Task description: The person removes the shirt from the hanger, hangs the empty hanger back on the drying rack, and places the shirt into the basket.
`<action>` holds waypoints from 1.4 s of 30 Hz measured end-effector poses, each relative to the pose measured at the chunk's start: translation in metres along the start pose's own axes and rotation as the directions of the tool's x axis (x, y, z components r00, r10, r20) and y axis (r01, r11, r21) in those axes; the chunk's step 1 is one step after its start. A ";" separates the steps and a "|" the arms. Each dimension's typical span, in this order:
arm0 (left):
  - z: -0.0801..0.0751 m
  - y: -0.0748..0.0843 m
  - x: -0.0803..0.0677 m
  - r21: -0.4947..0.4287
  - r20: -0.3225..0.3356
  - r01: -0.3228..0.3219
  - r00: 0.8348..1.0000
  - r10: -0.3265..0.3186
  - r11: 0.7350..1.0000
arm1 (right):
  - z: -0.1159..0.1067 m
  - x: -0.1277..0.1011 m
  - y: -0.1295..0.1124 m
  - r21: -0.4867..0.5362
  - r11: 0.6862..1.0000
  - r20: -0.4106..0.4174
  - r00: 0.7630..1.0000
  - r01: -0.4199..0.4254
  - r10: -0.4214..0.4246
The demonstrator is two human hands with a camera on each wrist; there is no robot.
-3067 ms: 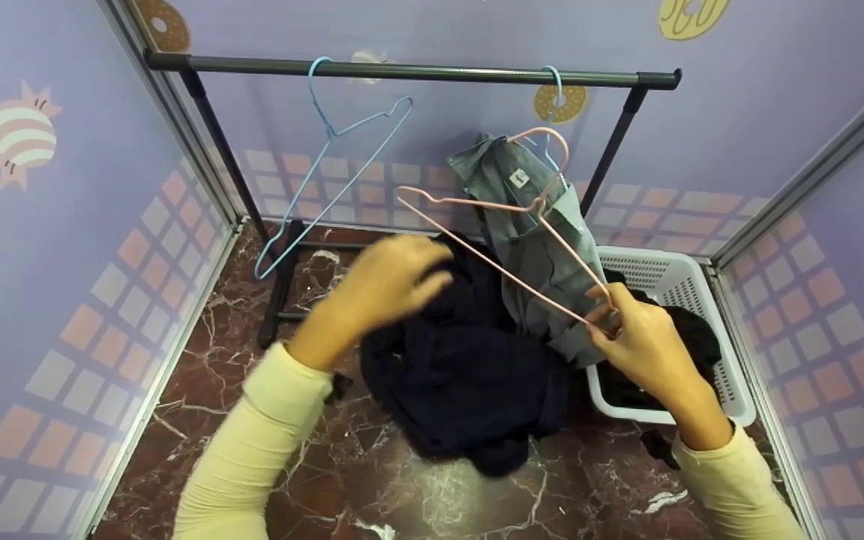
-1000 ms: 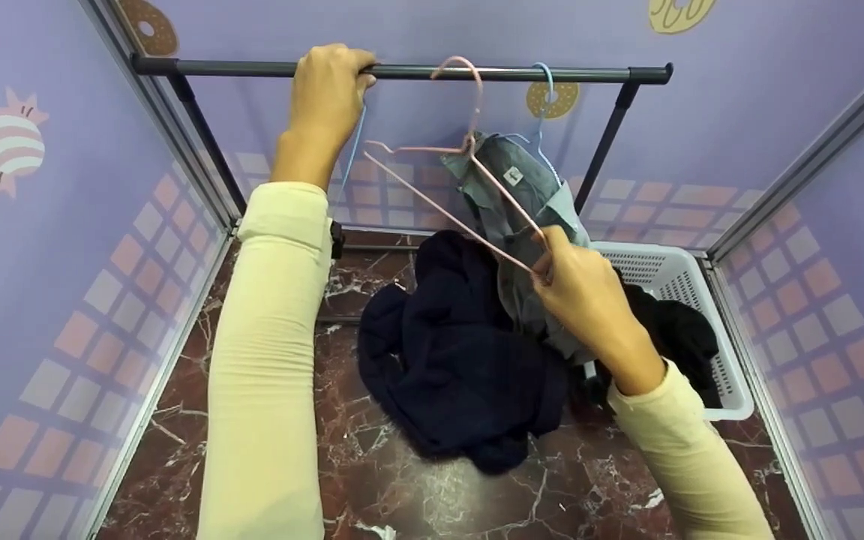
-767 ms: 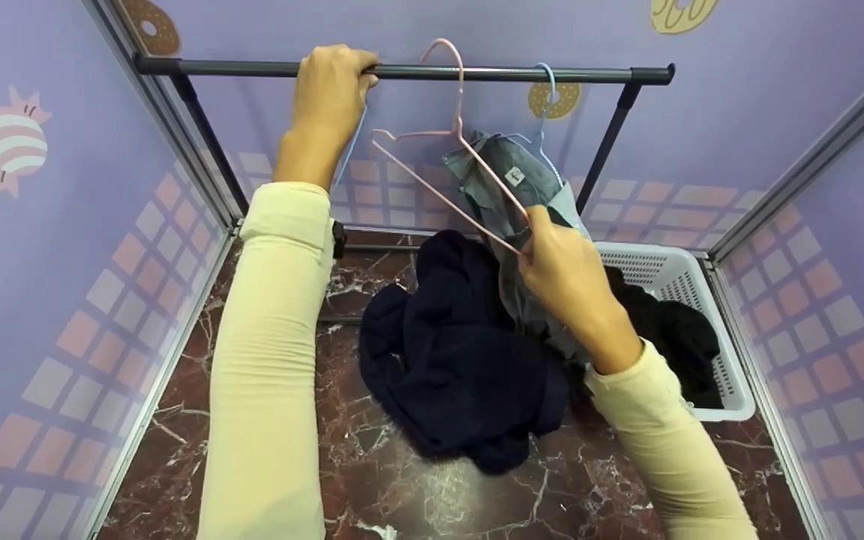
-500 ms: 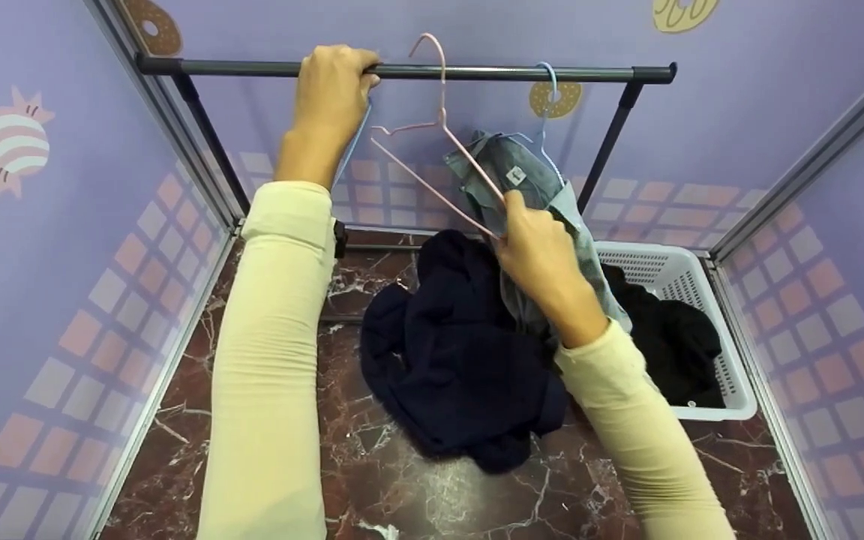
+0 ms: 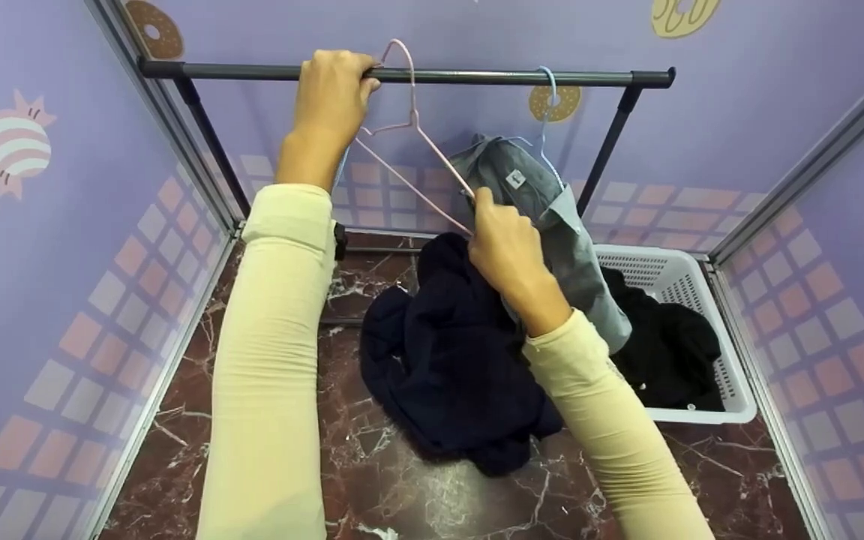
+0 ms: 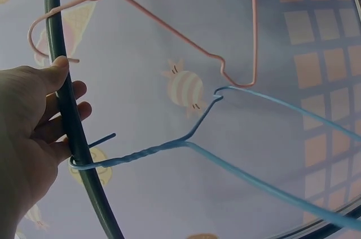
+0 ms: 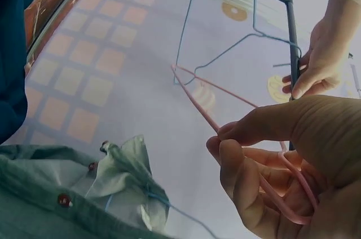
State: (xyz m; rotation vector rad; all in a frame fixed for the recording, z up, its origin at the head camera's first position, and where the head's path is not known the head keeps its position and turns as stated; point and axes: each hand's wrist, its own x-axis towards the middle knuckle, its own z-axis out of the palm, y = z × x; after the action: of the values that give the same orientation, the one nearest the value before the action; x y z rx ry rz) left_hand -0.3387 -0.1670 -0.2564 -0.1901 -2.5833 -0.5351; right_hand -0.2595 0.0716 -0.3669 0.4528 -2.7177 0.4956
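My left hand [image 5: 331, 105] grips the dark clothes rail [image 5: 492, 76]; in the left wrist view its fingers come round behind the rail, beside the hook of a blue hanger [image 6: 155, 149]. With my right hand [image 5: 508, 244] I hold a pink wire hanger [image 5: 432, 142] by one end. Its hook passes over the rail just right of my left hand, and its far corner is close to the blue hanger. A grey-green shirt [image 5: 578, 255] hangs from another blue hanger [image 5: 544, 131] at the right, behind my right forearm.
A dark navy garment [image 5: 462, 367] lies heaped on the marbled floor [image 5: 432, 502] below the rail. To the right stands a white basket [image 5: 736, 375] with black clothing [image 5: 672, 337] in it. Patterned walls enclose the left, back and right sides.
My left hand went up to the rail and has stayed there. My right hand has moved left and up with the pink hanger, bringing its hook over the rail.
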 end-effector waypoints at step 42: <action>0.001 0.007 -0.032 -0.111 -0.215 -0.299 0.938 0.270 0.948 | -0.008 -0.051 0.023 0.136 0.963 -0.006 0.972 0.232 -0.233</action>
State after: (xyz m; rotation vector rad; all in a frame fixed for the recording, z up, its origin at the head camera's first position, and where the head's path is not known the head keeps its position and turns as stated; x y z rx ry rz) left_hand -0.3099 -0.1609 -0.2709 -0.5255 -2.2736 -0.5964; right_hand -0.2198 0.1080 -0.3855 0.8020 -2.6033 0.6159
